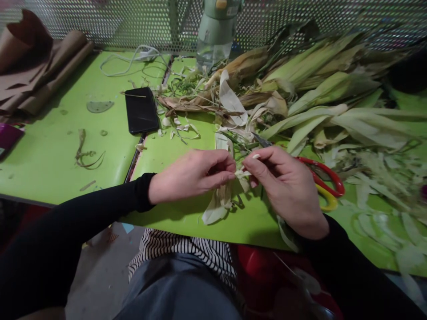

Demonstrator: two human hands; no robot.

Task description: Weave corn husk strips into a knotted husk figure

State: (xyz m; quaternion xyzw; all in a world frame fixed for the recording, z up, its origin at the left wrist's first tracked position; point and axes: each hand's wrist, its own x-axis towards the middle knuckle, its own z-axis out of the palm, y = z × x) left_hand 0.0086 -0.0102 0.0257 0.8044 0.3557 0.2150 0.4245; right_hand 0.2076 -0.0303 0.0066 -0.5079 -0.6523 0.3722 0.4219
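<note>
Near the front edge of the green table, my two hands meet over a small pale strip of corn husk (pixel 243 174). My left hand (pixel 191 175) pinches it between thumb and bent fingers. From the other side, my right hand (pixel 288 191) grips it with thumb and fingertips. Just beneath lies a wider pale husk piece (pixel 215 214), flat on the table. Scissors (pixel 328 175) with red and yellow handles rest partly under my right hand, their dark blades pointing away. My fingers hide part of the strip.
A heap of green and dried corn husks (pixel 310 66) fills the back right, with shreds (pixel 383 178) at right. A black phone (pixel 142 111), white cable (pixel 128 58), green bottle (pixel 216 35) and brown paper (pixel 50 75) lie or stand farther back. A perforated screen (pixel 133 22) borders the table.
</note>
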